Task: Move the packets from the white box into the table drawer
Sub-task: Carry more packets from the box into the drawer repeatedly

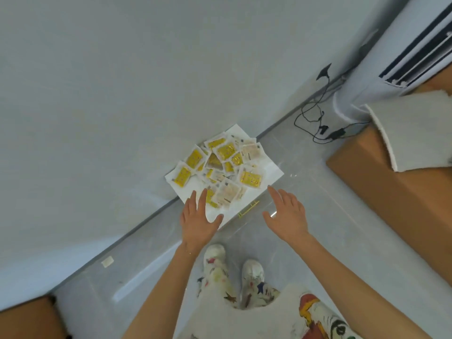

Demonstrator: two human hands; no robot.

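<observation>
A shallow white box (271,173) lies on the floor against the wall, filled with several yellow and pale packets (223,165). My left hand (198,216) hovers over the box's near left corner with fingers spread and straight, holding nothing. My right hand (286,211) is spread open just past the box's near right edge, also holding nothing. A small yellow-green handle (248,210) shows at the box's near edge between my hands. No table drawer is in view.
A brown cardboard box (391,192) with a grey-white sheet (411,133) on it stands at the right. A white standing appliance (381,77) and black cables (320,123) sit behind it. Another brown box (27,319) is at the bottom left. My feet (232,267) stand below the box.
</observation>
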